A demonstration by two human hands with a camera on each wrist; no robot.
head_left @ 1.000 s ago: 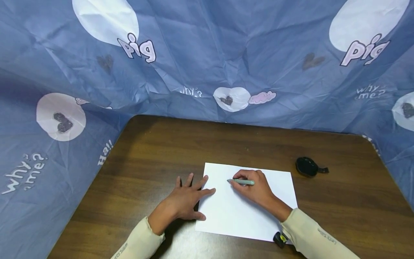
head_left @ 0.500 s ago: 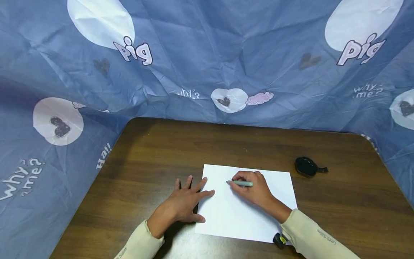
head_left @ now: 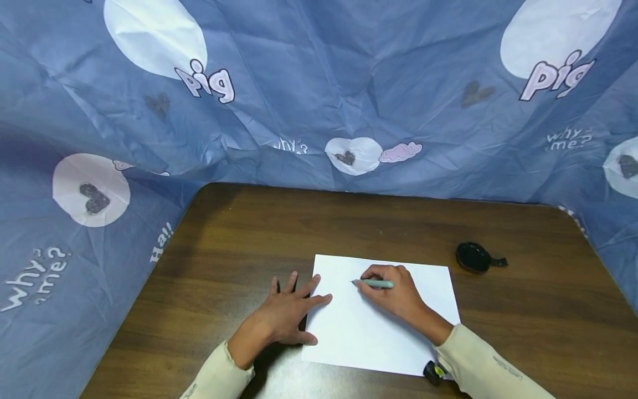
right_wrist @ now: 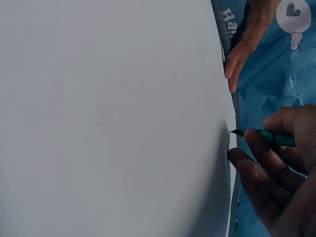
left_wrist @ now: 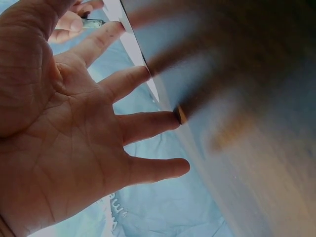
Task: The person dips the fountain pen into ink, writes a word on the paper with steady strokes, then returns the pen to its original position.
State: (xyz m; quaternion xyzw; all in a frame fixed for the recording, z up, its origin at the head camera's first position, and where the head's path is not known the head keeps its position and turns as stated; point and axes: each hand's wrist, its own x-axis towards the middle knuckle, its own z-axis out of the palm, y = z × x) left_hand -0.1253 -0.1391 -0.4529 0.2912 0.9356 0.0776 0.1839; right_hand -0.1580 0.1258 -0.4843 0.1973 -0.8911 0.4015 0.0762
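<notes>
A white sheet of paper [head_left: 369, 338] lies on the brown wooden table. My right hand [head_left: 396, 291] pinches a green pen [head_left: 379, 284] between thumb and fingers, its dark tip at the upper left part of the sheet. In the right wrist view, the pen's pointed tip [right_wrist: 236, 132] appears at the paper's surface. A tiny faint mark may be beside the tip, too small to be sure. My left hand [head_left: 286, 313] is spread flat at the sheet's left edge, thumb and index finger over the paper. The left wrist view shows its palm [left_wrist: 64, 138] and straight fingers.
A small black pan-shaped dish with a short handle [head_left: 473, 257] sits right of the paper. Near the right cuff is a black and yellow wrist device [head_left: 433, 373], over the sheet's lower corner. Blue printed cloth [head_left: 299, 83] hangs behind and left of the table [head_left: 239, 238].
The pen tip has shifted very slightly to the right on the paper. Both hands otherwise keep their places, and the head view has tilted a little.
</notes>
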